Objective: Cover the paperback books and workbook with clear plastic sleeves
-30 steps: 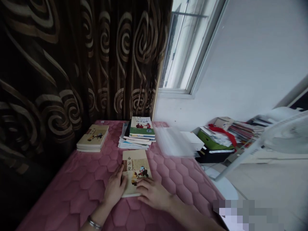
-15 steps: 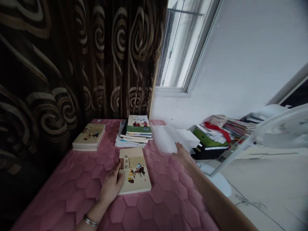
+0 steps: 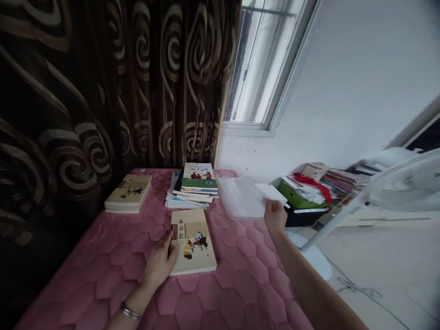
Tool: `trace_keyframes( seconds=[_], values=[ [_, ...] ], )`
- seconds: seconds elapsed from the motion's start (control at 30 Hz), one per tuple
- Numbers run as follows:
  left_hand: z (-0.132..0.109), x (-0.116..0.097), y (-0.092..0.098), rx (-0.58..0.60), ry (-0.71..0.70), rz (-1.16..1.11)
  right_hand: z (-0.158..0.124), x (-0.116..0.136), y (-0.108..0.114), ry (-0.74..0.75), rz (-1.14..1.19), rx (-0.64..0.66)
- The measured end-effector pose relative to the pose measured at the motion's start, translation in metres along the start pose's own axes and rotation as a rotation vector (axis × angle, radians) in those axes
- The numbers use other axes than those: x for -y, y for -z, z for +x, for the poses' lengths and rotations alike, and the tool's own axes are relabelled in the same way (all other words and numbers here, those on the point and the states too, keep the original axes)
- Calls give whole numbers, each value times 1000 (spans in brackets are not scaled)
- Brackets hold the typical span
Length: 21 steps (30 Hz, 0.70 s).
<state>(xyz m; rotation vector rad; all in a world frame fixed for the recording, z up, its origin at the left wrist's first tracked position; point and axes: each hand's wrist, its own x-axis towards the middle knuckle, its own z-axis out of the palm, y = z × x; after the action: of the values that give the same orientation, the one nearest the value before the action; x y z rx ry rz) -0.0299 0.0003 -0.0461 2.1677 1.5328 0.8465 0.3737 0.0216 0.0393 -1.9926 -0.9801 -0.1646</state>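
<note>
A cream paperback book (image 3: pixel 192 243) with an illustrated cover and Chinese title lies flat on the pink quilted cover. My left hand (image 3: pixel 160 259) rests along its left edge, fingers stretched and thumb against the book. Farther right, the fingers of my right hand (image 3: pixel 276 217) are curled closed at the right edge of a translucent plastic sheet (image 3: pixel 240 197). Motion smears the sheet, and my fingertips are partly hidden. Whether more sheets lie beneath it, I cannot tell.
Several matching cream books (image 3: pixel 129 195) are stacked at left. A mixed pile of books and papers (image 3: pixel 199 183) stands near the curtain. Behind the sheet is a white box (image 3: pixel 273 192). Beyond the bed's right edge are a filled black bin (image 3: pixel 305 216) and a white fan (image 3: pixel 347 211).
My right hand has gone from spread fingers on the plastic to a closed grip, shifting right. The sheet's near edge has moved with it. My left hand stays by the book.
</note>
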Motion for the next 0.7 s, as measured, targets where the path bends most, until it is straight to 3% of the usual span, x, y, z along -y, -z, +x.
trace_keyframes(
  seconds=[0.07,0.13,0.3,0.37,0.43,0.5,0.6,0.7],
  values=[
    [0,-2,1,-5,3,-4,-18,23,16,57,56,-61],
    [-1,-6,1,-16,5,-17,-53,49,27,292,190,-87],
    [-1,-8,5,-33,9,-155,-182,92,19,961,172,216],
    [1,-4,8,-61,74,-250,-225,98,7,1093,137,319],
    [3,0,12,-124,188,-343,-251,101,0,1114,96,407],
    [5,2,15,-197,284,-438,-258,105,2,1091,115,528],
    [6,2,18,-248,351,-582,-240,109,11,970,258,705],
    [6,-1,17,-254,387,-702,-208,100,6,682,324,647]
  ],
)
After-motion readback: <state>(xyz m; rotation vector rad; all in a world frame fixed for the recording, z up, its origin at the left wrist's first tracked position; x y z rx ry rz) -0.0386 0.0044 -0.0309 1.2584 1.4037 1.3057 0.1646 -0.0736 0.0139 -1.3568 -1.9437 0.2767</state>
